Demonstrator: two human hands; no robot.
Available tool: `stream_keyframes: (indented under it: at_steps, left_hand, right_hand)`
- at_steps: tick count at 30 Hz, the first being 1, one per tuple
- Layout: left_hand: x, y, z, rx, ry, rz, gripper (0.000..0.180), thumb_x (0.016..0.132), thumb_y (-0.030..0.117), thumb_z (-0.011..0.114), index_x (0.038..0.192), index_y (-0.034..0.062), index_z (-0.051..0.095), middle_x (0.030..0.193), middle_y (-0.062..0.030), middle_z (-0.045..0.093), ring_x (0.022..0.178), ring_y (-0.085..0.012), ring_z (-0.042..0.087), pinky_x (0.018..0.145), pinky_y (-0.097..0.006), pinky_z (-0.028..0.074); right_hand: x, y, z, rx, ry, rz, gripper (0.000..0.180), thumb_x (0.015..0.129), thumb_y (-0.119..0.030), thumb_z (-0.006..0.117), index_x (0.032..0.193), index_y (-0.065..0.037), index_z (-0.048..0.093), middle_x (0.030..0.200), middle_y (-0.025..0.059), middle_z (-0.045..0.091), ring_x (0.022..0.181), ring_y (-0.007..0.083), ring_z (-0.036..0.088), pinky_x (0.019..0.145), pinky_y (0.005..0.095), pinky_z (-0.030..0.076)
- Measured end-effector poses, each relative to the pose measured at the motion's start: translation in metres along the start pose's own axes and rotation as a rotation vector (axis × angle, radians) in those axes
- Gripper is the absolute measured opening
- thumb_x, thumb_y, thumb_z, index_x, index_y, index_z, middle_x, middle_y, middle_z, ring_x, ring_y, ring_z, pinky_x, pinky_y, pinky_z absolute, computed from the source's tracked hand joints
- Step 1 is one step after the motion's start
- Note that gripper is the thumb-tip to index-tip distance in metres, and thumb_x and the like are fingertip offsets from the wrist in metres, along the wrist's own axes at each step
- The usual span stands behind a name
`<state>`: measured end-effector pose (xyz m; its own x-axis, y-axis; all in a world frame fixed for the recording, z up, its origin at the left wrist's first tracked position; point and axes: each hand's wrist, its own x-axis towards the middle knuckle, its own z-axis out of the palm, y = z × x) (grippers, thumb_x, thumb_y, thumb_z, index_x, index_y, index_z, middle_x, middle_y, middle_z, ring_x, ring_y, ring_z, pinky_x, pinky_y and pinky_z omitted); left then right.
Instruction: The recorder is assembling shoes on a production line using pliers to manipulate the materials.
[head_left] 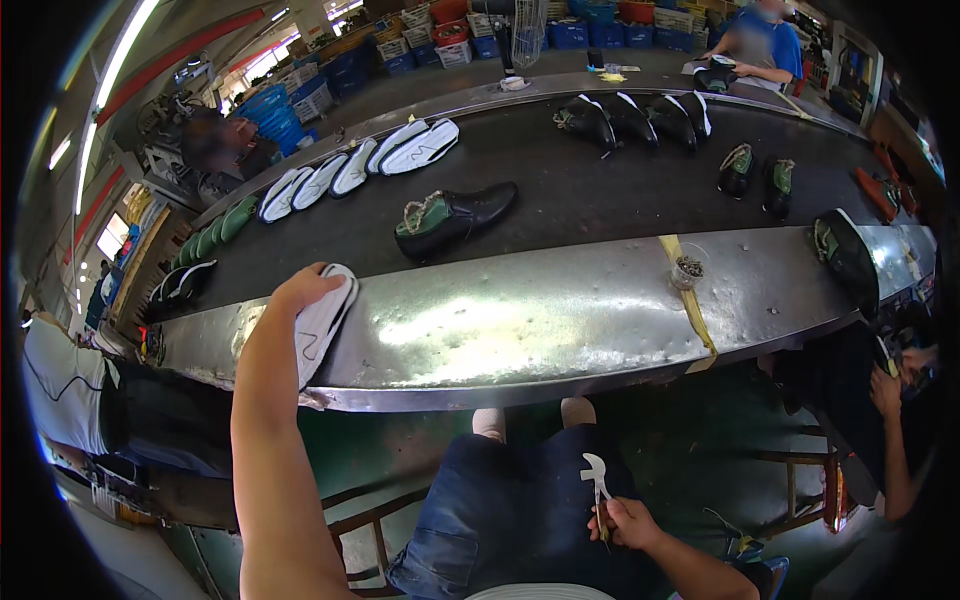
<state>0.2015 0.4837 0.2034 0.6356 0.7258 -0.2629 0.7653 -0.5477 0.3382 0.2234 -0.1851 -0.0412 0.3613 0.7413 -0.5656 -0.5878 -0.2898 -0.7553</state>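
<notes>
The left arm [270, 440] stretches far forward from the near left, bare, its wrist nearly straight. The left hand [308, 286] is back up at the far end, fingers pointing right in a firm grip. The right forearm [695, 568] slants in from the near right; the right hand [626, 524], held low above the right thigh [560, 500], is curled tight, thumb uppermost.

We wear dark blue, denim-like trousers [480, 515], creased over the thighs, with a stitched pocket [445, 562] on the left leg. A pale, curved edge of our shirt [540, 593] shows at the waist. Our left hand [302, 287] and right hand [629, 524] are bare, and so are our forearms [272, 450].
</notes>
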Motion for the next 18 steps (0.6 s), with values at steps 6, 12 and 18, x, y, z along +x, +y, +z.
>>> stream_keyframes:
  at_steps: [6,12,18]
  left_hand:
    - [-0.086,0.031,0.023,-0.129,-0.119,0.398,0.070,0.087,0.034,0.076,0.146,0.0082,0.048,0.127,-0.0140,0.065,0.115,-0.0221,0.061,0.102,-0.033,0.046]
    - [-0.238,0.011,0.129,-1.362,-0.498,0.433,0.089,0.084,0.034,0.081,0.154,0.0063,0.034,0.116,-0.0088,0.067,0.104,-0.0191,0.065,0.095,-0.035,0.052]
    - [-0.340,0.023,0.305,-1.319,-0.345,0.376,0.078,0.090,0.015,0.072,0.155,0.0041,0.032,0.148,-0.0146,0.047,0.137,-0.0222,0.043,0.113,-0.033,0.033]
  right_hand:
    - [0.001,0.020,0.002,-0.059,-0.007,-0.006,0.044,0.110,-0.032,0.030,0.119,0.003,0.055,0.099,0.0153,0.069,0.083,0.0219,0.070,0.073,0.0324,0.055]
    - [-0.021,0.022,0.014,-0.098,0.023,-0.103,0.041,0.109,-0.035,0.037,0.115,0.001,0.057,0.093,0.0119,0.069,0.078,0.0204,0.070,0.067,0.0322,0.054]
    - [-0.058,-0.019,0.045,-0.538,0.077,-0.239,0.023,0.101,-0.022,0.056,0.108,0.000,0.059,0.091,0.0071,0.068,0.077,0.0149,0.067,0.071,0.0303,0.054]
